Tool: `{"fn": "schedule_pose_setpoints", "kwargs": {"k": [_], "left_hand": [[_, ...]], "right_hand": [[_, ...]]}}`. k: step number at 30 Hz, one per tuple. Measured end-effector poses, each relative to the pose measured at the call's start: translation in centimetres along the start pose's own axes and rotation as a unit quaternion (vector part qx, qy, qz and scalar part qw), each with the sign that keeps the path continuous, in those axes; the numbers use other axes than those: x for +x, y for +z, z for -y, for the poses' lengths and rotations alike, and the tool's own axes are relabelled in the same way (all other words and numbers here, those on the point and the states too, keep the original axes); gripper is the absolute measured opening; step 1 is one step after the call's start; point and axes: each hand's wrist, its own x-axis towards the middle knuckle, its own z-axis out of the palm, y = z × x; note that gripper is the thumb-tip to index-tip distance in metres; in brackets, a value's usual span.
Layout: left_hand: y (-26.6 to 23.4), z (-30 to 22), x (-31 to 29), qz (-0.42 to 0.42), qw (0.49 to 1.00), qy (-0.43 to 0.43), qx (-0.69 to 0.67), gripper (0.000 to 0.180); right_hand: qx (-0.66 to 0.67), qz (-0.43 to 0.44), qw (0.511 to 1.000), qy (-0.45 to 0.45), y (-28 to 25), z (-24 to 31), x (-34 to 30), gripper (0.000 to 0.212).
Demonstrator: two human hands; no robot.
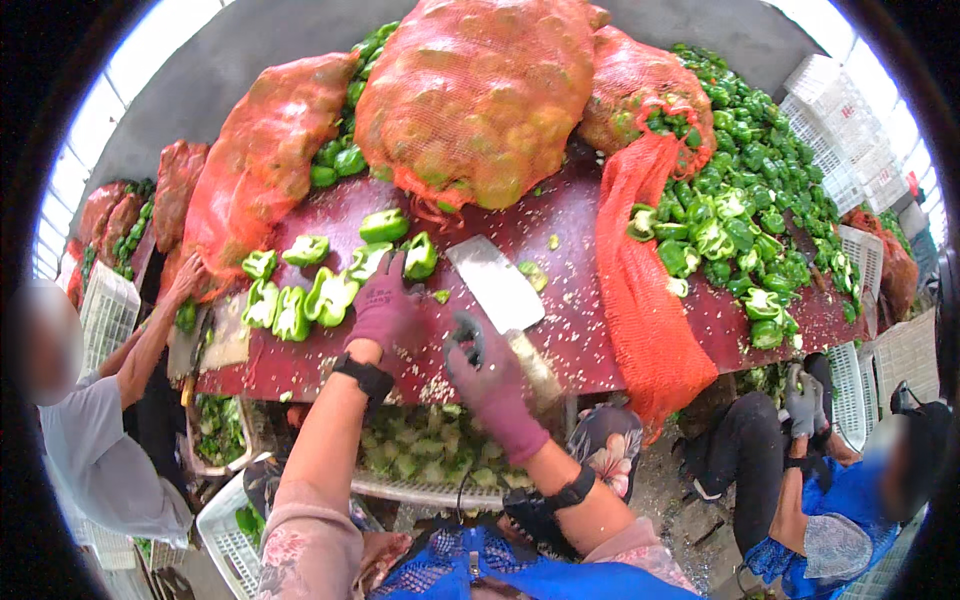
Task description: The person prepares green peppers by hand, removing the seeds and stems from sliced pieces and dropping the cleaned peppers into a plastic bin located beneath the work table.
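Observation:
My left hand, in a purple glove, reaches over the table with its fingers stretched out. Its fingertips are at a cut green bell pepper half; I cannot tell whether they grip it. Around it lie more halves, including a pale-cored one, and a rounded green pepper. My right hand, also gloved, hovers near the table edge with fingers loosely bent, a gap between them and nothing visible inside. Beside it a cleaver lies flat, its pale handle pointing toward me.
Full orange mesh sacks stand at the back of the red table. An emptied mesh sack hangs over the front edge. Green peppers are heaped at right. A crate of pepper pieces sits below. Co-workers are at both sides.

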Motion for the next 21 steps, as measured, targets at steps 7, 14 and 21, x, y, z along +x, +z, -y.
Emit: {"fn": "schedule_pose_setpoints", "kwargs": {"k": [7, 14, 21], "left_hand": [[0.4, -3.4, 1.5, 0.16, 0.987, 0.015, 0.012, 0.063], [-4.4, -6.0, -5.5, 0.251, 0.968, -0.01, 0.007, 0.06], [-0.9, 0.0, -5.7, 0.089, 0.963, -0.023, -0.254, 0.053]], "right_hand": [[0.121, 0.005, 0.988, 0.096, 0.0, -0.9, 0.6, 0.035], [0.182, -0.02, 0.973, 0.144, 1.6, -6.4, -0.2, 0.038], [-0.135, 0.069, 0.986, 0.073, 2.1, -5.1, -1.0, 0.057]]}}
